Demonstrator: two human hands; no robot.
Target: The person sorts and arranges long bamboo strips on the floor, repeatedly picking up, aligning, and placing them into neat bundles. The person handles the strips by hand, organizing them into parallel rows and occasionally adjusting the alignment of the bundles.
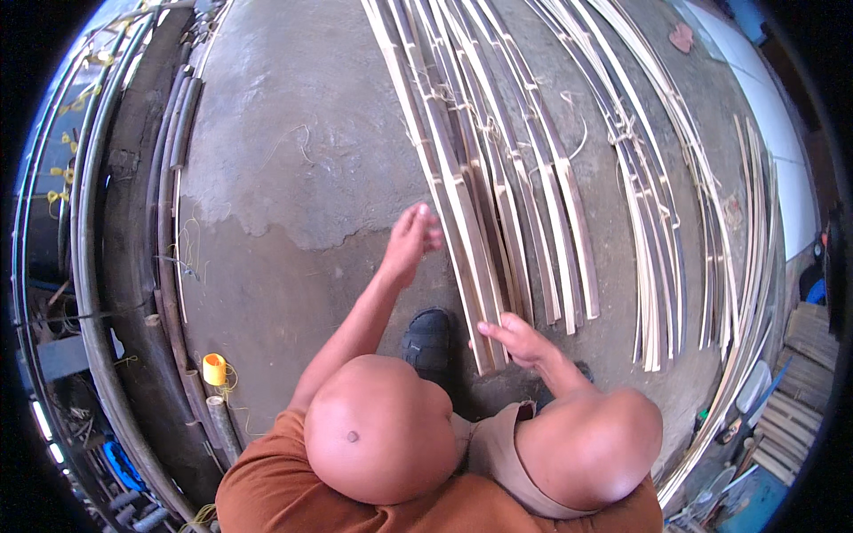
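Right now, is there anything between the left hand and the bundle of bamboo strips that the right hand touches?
Nothing visible. The left hand hovers open beside the bundle of bamboo strips, with only bare concrete floor in the narrow gap. The right hand rests on the bundle's near end.

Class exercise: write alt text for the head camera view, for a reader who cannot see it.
Seen from above, a squatting person's right hand touches the near ends of bundled bamboo strips on a concrete floor, left hand raised beside them. A yellow spool sits left.
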